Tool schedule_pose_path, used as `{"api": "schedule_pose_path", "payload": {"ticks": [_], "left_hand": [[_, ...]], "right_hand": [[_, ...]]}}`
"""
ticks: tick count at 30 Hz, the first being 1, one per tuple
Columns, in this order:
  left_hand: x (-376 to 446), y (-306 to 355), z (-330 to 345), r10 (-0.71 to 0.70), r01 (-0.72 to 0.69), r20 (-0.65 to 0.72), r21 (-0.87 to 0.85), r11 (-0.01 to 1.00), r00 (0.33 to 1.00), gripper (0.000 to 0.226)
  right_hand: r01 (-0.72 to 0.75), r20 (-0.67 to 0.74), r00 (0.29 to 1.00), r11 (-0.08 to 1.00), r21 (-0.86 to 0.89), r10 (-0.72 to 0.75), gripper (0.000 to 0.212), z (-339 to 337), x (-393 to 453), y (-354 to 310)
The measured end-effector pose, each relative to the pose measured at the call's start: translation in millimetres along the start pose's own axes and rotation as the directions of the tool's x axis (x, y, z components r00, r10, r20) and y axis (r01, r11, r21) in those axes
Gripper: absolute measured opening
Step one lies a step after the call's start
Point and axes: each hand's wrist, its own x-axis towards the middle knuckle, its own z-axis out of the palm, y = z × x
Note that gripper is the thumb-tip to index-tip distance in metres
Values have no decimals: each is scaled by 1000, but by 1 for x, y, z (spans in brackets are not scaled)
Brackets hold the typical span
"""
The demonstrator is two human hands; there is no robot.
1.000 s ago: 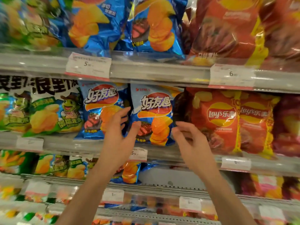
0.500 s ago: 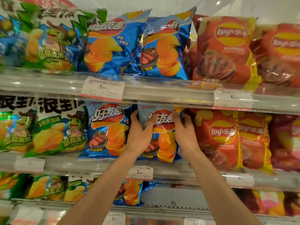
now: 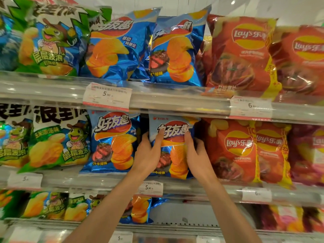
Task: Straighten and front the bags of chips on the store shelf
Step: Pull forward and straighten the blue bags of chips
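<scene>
— Bag [image 3: 172, 148] on the middle shelf [image 3: 201, 187], between its blue twin [image 3: 112, 142] and the red bags [image 3: 233, 149]: why both hands?
— My left hand [image 3: 149, 155] and right hand [image 3: 196, 155] clasp its sides, thumbs on the front, so I can square it, I reckon.

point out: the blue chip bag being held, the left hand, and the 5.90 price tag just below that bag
blue chip bag [image 3: 175, 135]: head view, logo on its front.
left hand [image 3: 148, 155]: head view, back of the hand.
5.90 price tag [image 3: 151, 188]: head view, middle of the label.
</scene>
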Motion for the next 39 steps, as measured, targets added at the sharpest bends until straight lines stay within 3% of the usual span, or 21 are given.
{"api": "schedule_pose_path", "payload": {"ticks": [3, 7, 10, 14, 17, 21, 28, 30, 33, 37, 39], "left_hand": [[-1, -1, 3, 29, -29, -4, -62, 998, 1000, 44], [-1, 0, 6, 97, -106, -65, -141, 984, 993, 30], [-4, -2, 7, 107, -119, -81, -158, 980, 991, 34], [-7, 7, 3, -1, -2, -15, -205, 979, 1000, 33], [2, 10, 0, -68, 75, 43, -170, 983, 997, 50], [9, 12, 2, -56, 69, 105, -125, 990, 993, 50], [12, 7, 7, -45, 58, 64, -210, 976, 997, 43], [11, 4, 9, -24, 28, 23, -220, 975, 999, 52], [13, 3, 9, -27, 32, 25, -220, 975, 999, 72], [20, 5, 5, -22, 42, 108, -187, 981, 994, 58], [20, 2, 7, 0, 16, 92, -176, 984, 996, 58]], "right_hand": [[-12, 12, 1000, 997, -75, 13, 68, 4, -5, 5], [95, -31, 995, 994, -51, -96, 68, 10, 0, -3], [118, -20, 993, 991, -65, -120, 62, 11, 2, -1], [67, -5, 998, 998, 5, -67, 47, -1, 4, 0], [10, 55, 998, 1000, 11, -11, 67, -5, 13, -8], [-43, 115, 992, 999, -9, 44, 86, 2, 22, -8], [27, 7, 1000, 1000, 2, -27, 74, 6, 23, 2], [37, -24, 999, 999, 28, -36, 76, 8, 22, 6], [48, -28, 998, 998, 27, -47, 63, 8, 24, 6], [-71, 49, 997, 993, 93, 66, 80, 8, 30, 5], [-64, 31, 998, 994, 84, 62, 79, 11, 33, 6]]}}
